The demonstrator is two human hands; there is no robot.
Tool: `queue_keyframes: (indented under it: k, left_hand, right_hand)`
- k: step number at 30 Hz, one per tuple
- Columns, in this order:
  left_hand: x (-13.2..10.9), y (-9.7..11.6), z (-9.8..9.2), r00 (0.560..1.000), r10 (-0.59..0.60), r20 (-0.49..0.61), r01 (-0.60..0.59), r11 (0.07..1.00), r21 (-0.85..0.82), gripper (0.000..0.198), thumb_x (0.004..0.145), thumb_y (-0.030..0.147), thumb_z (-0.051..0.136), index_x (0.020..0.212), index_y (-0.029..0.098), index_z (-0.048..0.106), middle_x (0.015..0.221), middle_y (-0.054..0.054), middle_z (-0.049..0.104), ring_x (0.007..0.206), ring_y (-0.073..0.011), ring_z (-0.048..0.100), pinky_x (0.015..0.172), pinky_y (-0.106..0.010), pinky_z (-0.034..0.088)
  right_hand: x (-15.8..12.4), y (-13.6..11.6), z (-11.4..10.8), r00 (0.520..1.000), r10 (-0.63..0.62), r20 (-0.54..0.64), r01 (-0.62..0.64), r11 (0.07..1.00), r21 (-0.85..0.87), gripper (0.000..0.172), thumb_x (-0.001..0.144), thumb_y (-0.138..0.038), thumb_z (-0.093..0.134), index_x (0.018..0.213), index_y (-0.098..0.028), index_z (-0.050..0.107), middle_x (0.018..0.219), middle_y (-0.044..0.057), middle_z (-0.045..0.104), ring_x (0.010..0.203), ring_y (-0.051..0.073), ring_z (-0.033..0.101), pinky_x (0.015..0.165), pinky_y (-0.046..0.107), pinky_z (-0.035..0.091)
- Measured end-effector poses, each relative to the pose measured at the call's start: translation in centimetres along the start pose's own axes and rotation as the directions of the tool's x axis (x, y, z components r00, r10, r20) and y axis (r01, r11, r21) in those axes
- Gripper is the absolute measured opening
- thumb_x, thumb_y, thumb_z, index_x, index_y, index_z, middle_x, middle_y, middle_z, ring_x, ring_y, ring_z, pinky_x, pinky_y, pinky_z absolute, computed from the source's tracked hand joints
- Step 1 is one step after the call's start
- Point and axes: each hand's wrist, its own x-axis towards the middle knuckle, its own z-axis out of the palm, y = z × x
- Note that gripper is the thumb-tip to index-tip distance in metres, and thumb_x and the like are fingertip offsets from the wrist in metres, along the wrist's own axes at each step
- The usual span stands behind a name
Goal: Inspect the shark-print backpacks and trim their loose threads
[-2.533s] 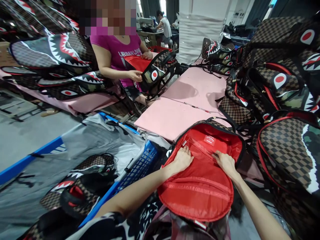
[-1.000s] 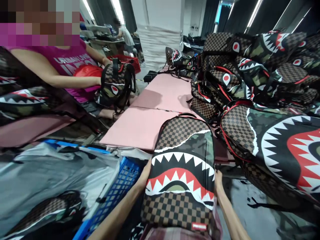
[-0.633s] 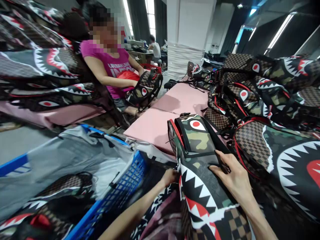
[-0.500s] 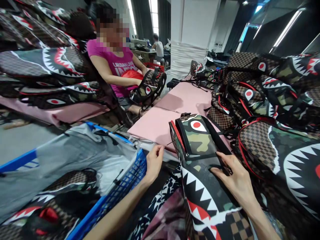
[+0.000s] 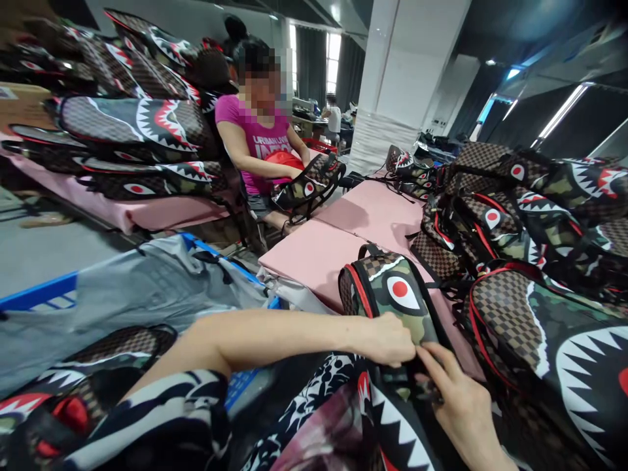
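Observation:
A backpack [image 5: 392,265] with a camouflage and brown check print, a red-and-white eye and shark teeth lies across my lap and the table edge. Red trim shows along its left side. My left hand [image 5: 390,339] is closed at the lower edge of the eye panel, its forearm crossing in front of my body. What its fingers pinch is hidden. Right beside it, my right hand [image 5: 454,386] has its thumb and fingers bent around the bag's right edge, gripping the material. The two hands nearly touch.
Pink table [image 5: 314,252] reaches away ahead. Similar backpacks [image 5: 500,226] pile up on the right. At left, a blue crate [image 5: 39,291] lined with grey sheeting holds more bags. A seated person [image 5: 255,140] in a pink shirt handles another backpack [image 5: 311,180].
My left hand has swung from beside the crate rightward onto the backpack, meeting my right hand. The backpack's top now looks fuller and rounder. The view has shifted left.

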Motion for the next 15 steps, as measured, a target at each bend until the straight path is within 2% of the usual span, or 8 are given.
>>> queue_keyframes:
  k: [2,4,6,7,8,10,12,15]
  left_hand:
    - [-0.2,0.6,0.0,0.994,-0.02,-0.108,0.023,0.999,0.024,0.014,0.071,0.017,0.057,0.057,0.015,0.058,0.056,-0.004,0.06,0.045,-0.0152,0.053,0.039,-0.023,0.028]
    - [-1.0,-0.7,-0.7,0.931,-0.168,-0.325,0.173,0.985,-0.015,0.012,0.073,0.019,0.052,0.064,0.014,0.06,0.063,-0.006,0.062,0.053,-0.0164,0.055,0.044,-0.024,0.033]
    - [-2.0,-4.0,-1.9,0.703,-0.437,-0.561,0.398,0.896,-0.199,0.016,0.076,0.023,0.048,0.073,0.013,0.061,0.071,-0.007,0.062,0.065,-0.0176,0.056,0.054,-0.026,0.038]
    - [-2.6,-6.2,-2.4,0.517,-0.605,-0.605,0.492,0.789,-0.368,0.018,0.077,0.024,0.047,0.074,0.013,0.06,0.072,-0.007,0.062,0.068,-0.0172,0.056,0.058,-0.026,0.039]
    - [-3.0,-8.5,-2.7,0.345,-0.762,-0.548,0.524,0.641,-0.561,0.017,0.075,0.027,0.05,0.071,0.013,0.059,0.067,-0.005,0.059,0.067,-0.0162,0.054,0.06,-0.026,0.039]
    - [-3.6,-12.6,-2.0,0.149,-0.959,-0.243,0.411,0.283,-0.867,0.014,0.071,0.025,0.054,0.064,0.013,0.055,0.059,-0.001,0.054,0.066,-0.014,0.052,0.062,-0.024,0.038]
    - [-3.6,-14.8,0.4,0.145,-0.988,-0.052,0.346,0.1,-0.933,0.017,0.074,0.024,0.049,0.062,0.013,0.053,0.052,0.0,0.05,0.059,-0.0126,0.05,0.058,-0.023,0.039]
    - [-2.9,-13.8,6.5,0.293,-0.947,0.133,0.287,-0.046,-0.957,0.026,0.079,0.027,0.043,0.061,0.012,0.054,0.048,-0.001,0.051,0.051,-0.0124,0.05,0.053,-0.024,0.043]
  right_hand:
    - [-0.2,0.2,0.1,0.999,-0.05,-0.011,0.05,0.999,-0.006,0.04,0.084,-0.017,0.046,0.123,-0.025,0.053,0.102,0.005,0.066,0.055,0.012,0.061,0.047,0.021,0.044]
    - [-0.3,0.5,-0.3,0.999,-0.033,-0.033,0.035,0.997,0.075,0.032,0.083,-0.022,0.051,0.114,-0.023,0.058,0.089,0.005,0.067,0.056,0.013,0.061,0.048,0.021,0.044]
    - [-0.5,0.9,-1.0,1.0,0.004,-0.024,0.002,0.972,0.236,0.017,0.082,-0.026,0.052,0.095,-0.023,0.063,0.079,0.004,0.064,0.058,0.013,0.06,0.05,0.02,0.045]
    - [-0.7,1.1,-1.4,1.0,0.022,-0.005,-0.019,0.948,0.318,0.011,0.082,-0.026,0.052,0.085,-0.023,0.062,0.075,0.003,0.062,0.058,0.012,0.059,0.052,0.02,0.045]
    - [-0.8,1.3,-1.6,0.999,0.045,0.011,-0.045,0.921,0.387,0.011,0.082,-0.026,0.052,0.076,-0.023,0.059,0.071,0.002,0.059,0.057,0.012,0.058,0.052,0.02,0.045]
    - [-1.3,1.9,-1.9,0.994,0.111,0.016,-0.106,0.872,0.478,0.018,0.082,-0.027,0.052,0.065,-0.022,0.053,0.065,0.001,0.055,0.055,0.012,0.055,0.052,0.021,0.044]
    - [-1.7,2.5,-1.7,0.982,0.191,0.001,-0.163,0.832,0.53,0.022,0.081,-0.029,0.053,0.061,-0.021,0.05,0.063,0.001,0.052,0.055,0.013,0.053,0.05,0.022,0.042]
    - [-2.1,4.0,-0.8,0.949,0.315,-0.018,-0.248,0.78,0.575,0.027,0.081,-0.032,0.052,0.056,-0.02,0.049,0.061,0.001,0.049,0.055,0.014,0.05,0.049,0.024,0.039]
